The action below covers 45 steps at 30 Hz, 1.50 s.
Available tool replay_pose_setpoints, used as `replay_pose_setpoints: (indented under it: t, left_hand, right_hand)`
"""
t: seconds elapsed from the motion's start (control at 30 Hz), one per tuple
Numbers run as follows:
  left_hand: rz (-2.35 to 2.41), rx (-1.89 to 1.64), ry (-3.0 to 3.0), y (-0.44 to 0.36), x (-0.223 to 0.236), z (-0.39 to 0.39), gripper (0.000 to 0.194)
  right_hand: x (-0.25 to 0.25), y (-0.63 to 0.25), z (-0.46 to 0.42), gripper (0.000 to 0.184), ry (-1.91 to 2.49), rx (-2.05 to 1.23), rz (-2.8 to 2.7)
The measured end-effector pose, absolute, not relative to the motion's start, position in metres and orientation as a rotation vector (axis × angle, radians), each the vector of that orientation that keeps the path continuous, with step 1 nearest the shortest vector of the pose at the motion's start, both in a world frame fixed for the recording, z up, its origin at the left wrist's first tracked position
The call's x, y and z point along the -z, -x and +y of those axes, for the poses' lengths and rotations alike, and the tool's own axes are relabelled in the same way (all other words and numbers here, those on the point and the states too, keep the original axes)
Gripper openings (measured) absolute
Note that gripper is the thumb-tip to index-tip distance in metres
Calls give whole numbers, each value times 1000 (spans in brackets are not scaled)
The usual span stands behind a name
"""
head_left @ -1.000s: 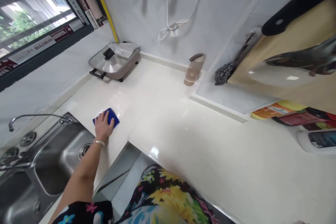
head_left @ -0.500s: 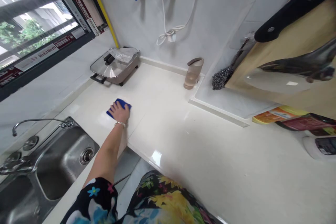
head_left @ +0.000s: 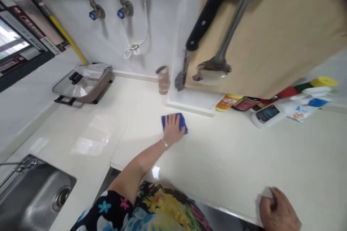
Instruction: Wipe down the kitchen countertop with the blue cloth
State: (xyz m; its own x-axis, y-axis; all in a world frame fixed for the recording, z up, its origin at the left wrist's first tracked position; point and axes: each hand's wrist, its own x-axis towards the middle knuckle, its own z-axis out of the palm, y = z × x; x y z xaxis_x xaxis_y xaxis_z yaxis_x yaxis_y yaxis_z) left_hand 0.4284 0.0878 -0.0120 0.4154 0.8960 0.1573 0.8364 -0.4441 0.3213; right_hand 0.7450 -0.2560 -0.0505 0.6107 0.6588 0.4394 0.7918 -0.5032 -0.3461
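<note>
My left hand (head_left: 173,132) lies flat with its fingers spread on a folded blue cloth (head_left: 183,120), pressing it against the white countertop (head_left: 227,151). A silver bracelet circles that wrist. At the lower right, my right hand (head_left: 280,212) rests by the counter's front edge, its fingers curled in with a small gap beside the thumb. Nothing shows in it. Beyond the cloth, a clear brownish pitcher (head_left: 163,81) stands against the wall.
An electric pan with a glass lid (head_left: 84,83) sits in the back left corner. At lower left is a steel sink (head_left: 40,195). A wooden board (head_left: 271,36), a knife (head_left: 206,18) and a ladle (head_left: 230,36) hang at right, above several bottles (head_left: 267,115). A steel-wool scrubber (head_left: 180,81) hangs beside the board.
My left hand and the blue cloth have moved right along the counter, away from the sink and pan. My right hand has come into view. The camera has turned right.
</note>
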Motion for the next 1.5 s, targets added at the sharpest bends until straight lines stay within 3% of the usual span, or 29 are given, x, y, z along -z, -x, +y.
replay_pose_setpoints:
  t: [0.3, 0.53, 0.87, 1.13, 1.33, 1.5]
  left_hand:
    - [669, -492, -2781, -545, 30, 4, 74]
    - [351, -499, -2798, -556, 22, 54, 68]
    - [870, -552, -2724, -497, 13, 121, 63]
    - [1355, -465, -2637, -343, 1, 152, 65]
    - [2041, -478, -2336, -202, -6, 129, 68]
    - [2426, -414, -2012, -170, -10, 91, 74]
  right_hand:
    - [57, -748, -255, 42, 2264, 350, -1138]
    - [55, -745, -251, 44, 2253, 338, -1140]
    - [55, -748, -254, 39, 2223, 328, -1133]
    - [63, -756, -263, 38, 2184, 322, -1186]
    - [66, -760, -265, 40, 2169, 321, -1246]
    - [54, -747, -260, 43, 2248, 298, -1175]
